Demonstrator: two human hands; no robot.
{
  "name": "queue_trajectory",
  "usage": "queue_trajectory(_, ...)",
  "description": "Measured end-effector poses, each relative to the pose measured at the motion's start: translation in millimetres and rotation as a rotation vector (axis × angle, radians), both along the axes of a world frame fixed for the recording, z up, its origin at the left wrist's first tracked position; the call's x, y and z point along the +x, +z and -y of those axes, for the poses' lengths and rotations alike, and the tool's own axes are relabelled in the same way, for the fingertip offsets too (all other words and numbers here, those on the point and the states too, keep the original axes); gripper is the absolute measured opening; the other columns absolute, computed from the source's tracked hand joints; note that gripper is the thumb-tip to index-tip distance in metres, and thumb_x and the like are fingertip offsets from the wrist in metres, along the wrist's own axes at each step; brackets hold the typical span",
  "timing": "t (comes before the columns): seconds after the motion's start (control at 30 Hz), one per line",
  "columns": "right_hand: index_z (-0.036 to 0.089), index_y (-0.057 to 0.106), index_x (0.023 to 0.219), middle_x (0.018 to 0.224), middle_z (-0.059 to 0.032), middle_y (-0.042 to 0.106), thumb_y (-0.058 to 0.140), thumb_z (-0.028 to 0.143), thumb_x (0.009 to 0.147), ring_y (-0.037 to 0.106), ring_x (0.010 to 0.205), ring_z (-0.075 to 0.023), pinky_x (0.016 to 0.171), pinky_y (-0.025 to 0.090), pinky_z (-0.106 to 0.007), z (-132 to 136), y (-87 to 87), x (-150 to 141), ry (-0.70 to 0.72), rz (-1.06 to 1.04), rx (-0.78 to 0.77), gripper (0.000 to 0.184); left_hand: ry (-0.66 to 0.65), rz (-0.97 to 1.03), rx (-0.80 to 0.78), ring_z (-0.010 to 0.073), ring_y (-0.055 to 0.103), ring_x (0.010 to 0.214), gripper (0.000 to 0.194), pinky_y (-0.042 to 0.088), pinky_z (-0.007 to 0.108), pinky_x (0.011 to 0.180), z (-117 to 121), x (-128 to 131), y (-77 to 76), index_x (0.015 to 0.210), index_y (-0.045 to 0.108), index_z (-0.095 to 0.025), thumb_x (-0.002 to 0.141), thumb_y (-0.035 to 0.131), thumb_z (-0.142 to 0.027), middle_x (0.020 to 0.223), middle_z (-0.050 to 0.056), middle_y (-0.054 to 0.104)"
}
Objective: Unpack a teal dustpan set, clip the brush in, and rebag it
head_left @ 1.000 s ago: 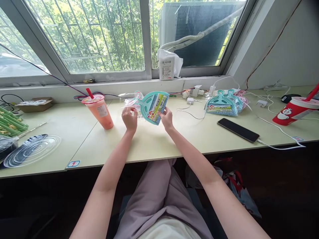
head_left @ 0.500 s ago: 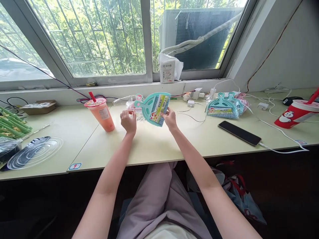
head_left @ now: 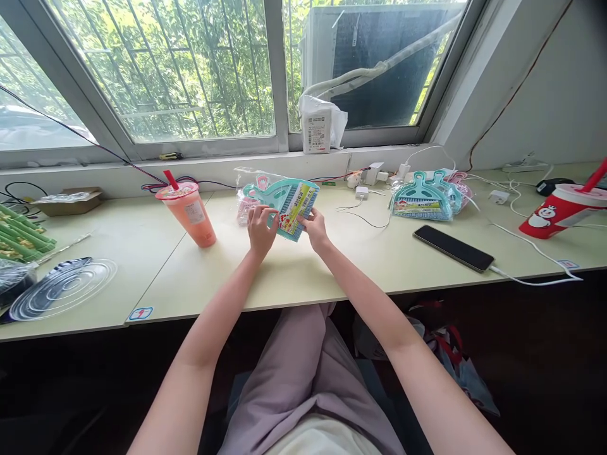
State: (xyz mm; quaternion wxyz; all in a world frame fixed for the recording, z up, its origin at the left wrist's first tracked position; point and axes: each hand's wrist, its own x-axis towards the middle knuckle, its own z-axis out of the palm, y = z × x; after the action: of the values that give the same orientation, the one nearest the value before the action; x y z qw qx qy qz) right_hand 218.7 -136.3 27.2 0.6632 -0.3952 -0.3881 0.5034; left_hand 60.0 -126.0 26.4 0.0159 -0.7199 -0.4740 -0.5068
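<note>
A teal toy-sized dustpan (head_left: 285, 197) with a blue-bristled brush and a colourful label is held tilted above the table. My right hand (head_left: 315, 229) pinches its lower right edge by the label. On the other side, my left hand (head_left: 262, 229) has its fingers closed on the pan's left part, near the handle. Clear plastic wrapping shows around the handle end. Behind my left hand lies a pink wrapped dustpan set (head_left: 245, 208), partly hidden. More teal dustpan sets (head_left: 422, 201) in clear plastic lie to the right, with a pink one behind them.
Left of my hands stands a cup of orange-pink drink (head_left: 192, 218) with a red straw. A black phone (head_left: 453, 248) on a white cable lies right. Chargers and cords line the wall. A red cup (head_left: 554, 215) is far right, a cardboard box (head_left: 71, 202) far left.
My left hand has moved right and taken hold of the dustpan's left side. The dustpan has shifted slightly left and down, and its clear wrapping now shows spread above the handle.
</note>
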Motion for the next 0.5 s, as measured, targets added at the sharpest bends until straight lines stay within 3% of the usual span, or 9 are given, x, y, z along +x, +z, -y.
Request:
queue_trajectory(0.13,0.023,0.054,0.099,0.105,-0.0044,0.075,0.076,0.019,0.077,0.072,0.101,-0.0192,0.091,0.061,-0.036,1.5,-0.3,0.3,-0.042,-0.043,0.034,0.031,0.174,0.27,0.069,0.0298,0.036,0.146,0.037,0.027,0.049,0.12,5.0,5.4,3.4,0.133,0.055,-0.023,0.096,0.057,-0.027,0.148,0.015,0.046)
queue_trajectory(0.23,0.024,0.054,0.101,0.112,-0.0045,0.074,0.073,0.022,0.08,0.07,0.107,-0.0188,0.091,0.061,-0.035,4.5,1.7,1.0,-0.05,-0.035,0.077,0.028,0.273,0.65,-0.034,0.0277,0.026,0.154,0.051,0.032,0.049,0.12,-6.1,0.3,7.1,0.148,0.04,-0.024,0.1,0.053,-0.036,0.154,0.017,0.039)
queue_trajectory(0.3,0.025,0.054,0.102,0.113,-0.0043,0.073,0.074,0.025,0.08,0.069,0.109,-0.0193,0.091,0.061,-0.035,6.5,3.4,1.0,-0.041,-0.033,0.101,0.03,0.122,0.83,-0.225,0.0261,0.031,0.152,0.052,0.042,0.046,0.114,-16.4,-6.0,9.1,0.152,0.035,-0.026,0.104,0.042,-0.046,0.155,0.016,0.041)
queue_trajectory(0.37,0.025,0.054,0.103,0.113,-0.0047,0.073,0.076,0.027,0.078,0.069,0.11,-0.0202,0.091,0.061,-0.036,7.9,4.7,0.5,-0.032,-0.025,0.113,0.033,-0.177,0.905,-0.395,0.0257,0.043,0.147,0.055,0.05,0.043,0.107,-23.5,-11.0,10.2,0.151,0.039,-0.027,0.104,0.035,-0.056,0.151,0.014,0.048)
queue_trajectory(0.43,0.025,0.055,0.102,0.112,-0.005,0.073,0.078,0.029,0.076,0.068,0.11,-0.0207,0.091,0.061,-0.037,8.5,5.2,-0.4,-0.028,-0.008,0.118,0.035,-0.49,0.906,-0.498,0.0273,0.052,0.139,0.058,0.053,0.044,0.105,-25.0,-11.7,9.9,0.145,0.048,-0.026,0.101,0.038,-0.063,0.143,0.011,0.059)
queue_trajectory(0.5,0.025,0.055,0.102,0.111,-0.0048,0.072,0.079,0.03,0.075,0.068,0.111,-0.0205,0.092,0.06,-0.036,8.2,4.8,-1.0,-0.037,0.002,0.124,0.036,-0.716,0.893,-0.569,0.0296,0.057,0.134,0.058,0.053,0.046,0.106,-21.9,-8.0,7.9,0.135,0.058,-0.024,0.096,0.051,-0.065,0.135,0.01,0.066)
